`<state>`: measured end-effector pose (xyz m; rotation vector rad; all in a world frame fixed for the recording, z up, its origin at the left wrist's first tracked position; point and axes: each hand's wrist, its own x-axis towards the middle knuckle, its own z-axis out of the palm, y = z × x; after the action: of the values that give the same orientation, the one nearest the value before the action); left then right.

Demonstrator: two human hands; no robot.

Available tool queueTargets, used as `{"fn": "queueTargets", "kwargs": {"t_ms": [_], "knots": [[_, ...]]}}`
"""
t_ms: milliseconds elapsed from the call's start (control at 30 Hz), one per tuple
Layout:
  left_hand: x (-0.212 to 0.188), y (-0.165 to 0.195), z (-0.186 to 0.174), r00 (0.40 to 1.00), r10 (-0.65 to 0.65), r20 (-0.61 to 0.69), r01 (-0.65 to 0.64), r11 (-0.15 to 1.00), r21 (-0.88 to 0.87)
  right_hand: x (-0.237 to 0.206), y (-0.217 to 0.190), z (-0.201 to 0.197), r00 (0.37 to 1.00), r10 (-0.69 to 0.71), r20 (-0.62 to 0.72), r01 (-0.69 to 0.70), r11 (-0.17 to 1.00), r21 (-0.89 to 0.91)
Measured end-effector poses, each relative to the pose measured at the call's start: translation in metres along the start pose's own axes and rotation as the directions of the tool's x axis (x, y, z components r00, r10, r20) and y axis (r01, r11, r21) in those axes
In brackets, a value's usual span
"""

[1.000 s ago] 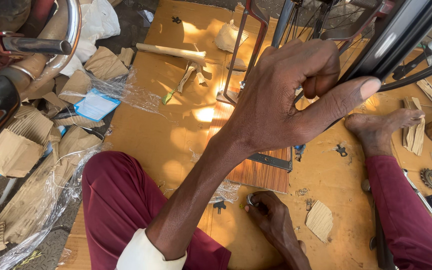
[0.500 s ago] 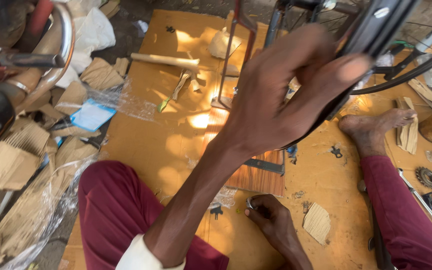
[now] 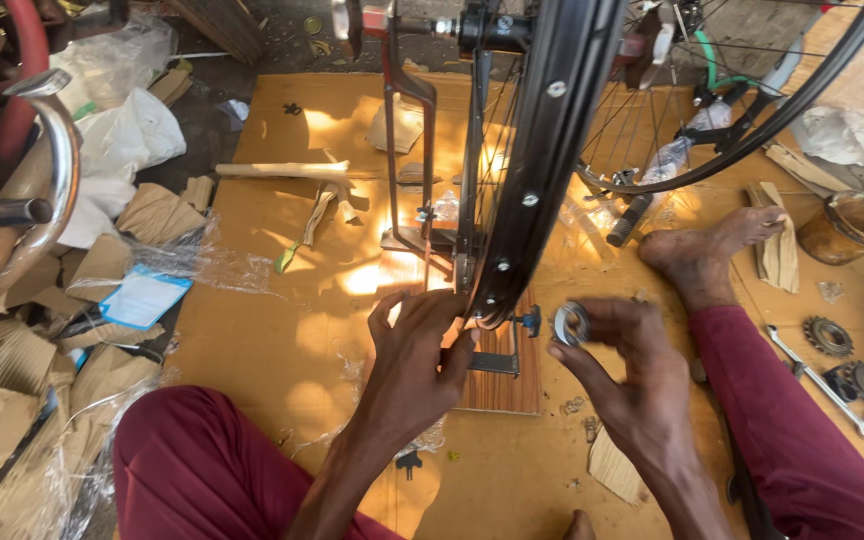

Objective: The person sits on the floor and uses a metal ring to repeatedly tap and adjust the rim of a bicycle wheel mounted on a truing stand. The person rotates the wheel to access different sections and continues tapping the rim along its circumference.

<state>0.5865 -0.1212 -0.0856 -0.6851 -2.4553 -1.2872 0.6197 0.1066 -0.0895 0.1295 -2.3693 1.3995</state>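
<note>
A black bicycle wheel rim (image 3: 544, 170) with spokes stands upright in a metal truing stand (image 3: 404, 150) on a wooden base (image 3: 504, 375). My left hand (image 3: 417, 350) grips the lowest part of the rim, fingertips against its edge. My right hand (image 3: 632, 390) is just right of the rim and holds a small round metal ring tool (image 3: 571, 322) between thumb and fingers, slightly blurred. I sit on a cardboard sheet (image 3: 282, 330) in dark red trousers, with my bare right foot (image 3: 702, 255) stretched out beyond the right hand.
A second wheel (image 3: 752, 130) leans at the upper right. A toothed cog (image 3: 829, 335) and a long wrench (image 3: 817, 380) lie by my right leg, a brown bowl (image 3: 852, 225) beyond. A wooden stick (image 3: 282, 170), cardboard scraps (image 3: 12, 400) and plastic wrap lie left.
My left hand has dropped from high on the rim to its lowest point. My right hand has come up from the floor with the round tool. The view has tilted upward.
</note>
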Motion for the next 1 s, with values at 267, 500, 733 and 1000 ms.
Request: {"fn": "queueTargets", "kwargs": {"t_ms": [267,500,733,1000], "knots": [[-0.005,0.013,-0.011,1.000,-0.022,0.018,0.021,1.000,0.023,0.044,-0.037,0.012,0.902,-0.431,0.021,0.425,0.877,-0.226],[-0.003,0.035,-0.036,0.964,0.090,-0.252,-0.131,0.980,-0.152,0.098,-0.047,0.030,0.936,-0.351,-0.026,0.342,0.893,0.293],[0.015,0.046,-0.038,0.926,0.231,-0.300,-0.284,0.948,-0.146,0.147,-0.091,0.024,0.904,-0.411,0.118,0.279,0.776,0.565],[0.031,0.062,-0.042,0.915,0.177,-0.362,-0.277,0.929,-0.246,0.164,-0.137,0.035,0.835,-0.540,-0.101,0.414,0.498,0.762]]}}
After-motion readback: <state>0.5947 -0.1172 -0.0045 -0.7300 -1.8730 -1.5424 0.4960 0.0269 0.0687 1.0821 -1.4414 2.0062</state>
